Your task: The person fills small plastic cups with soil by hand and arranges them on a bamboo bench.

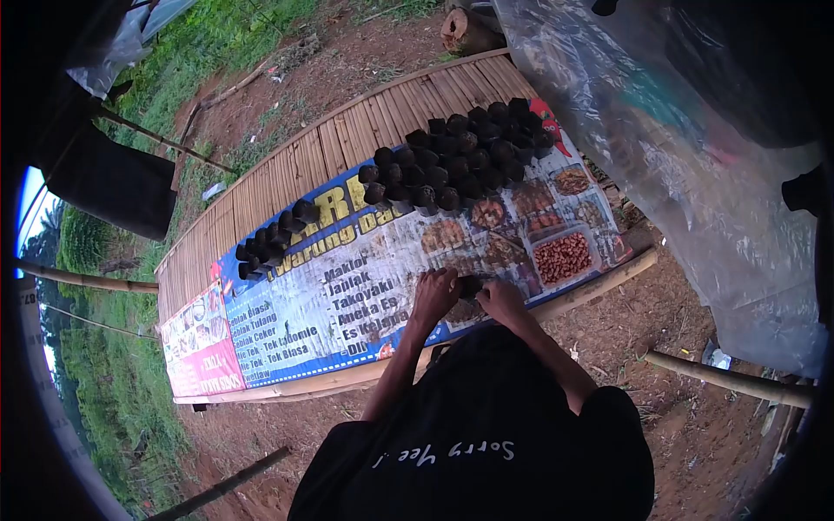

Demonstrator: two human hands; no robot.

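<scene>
A small black seedling bag (470,286) stands on the banner near the table's front edge, between my two hands. My left hand (437,291) has its fingers closed round the left side of it. On the other side my right hand (501,301) is curled, its fingertips at the bag's right edge; whether they pinch something small is hidden. To the right sits a clear plastic tub (593,267) of reddish-brown seeds that look like peanuts. Rows of similar black bags (452,156) stand close together beyond my hands, and a smaller group (276,233) stands to the left.
A printed food-stall banner (321,286) covers much of the bamboo-slat table (321,156). Clear plastic sheeting (625,165) hangs at the right, close to the table. Bamboo poles (730,378) cross the sides. A cut log (472,33) lies beyond the far edge.
</scene>
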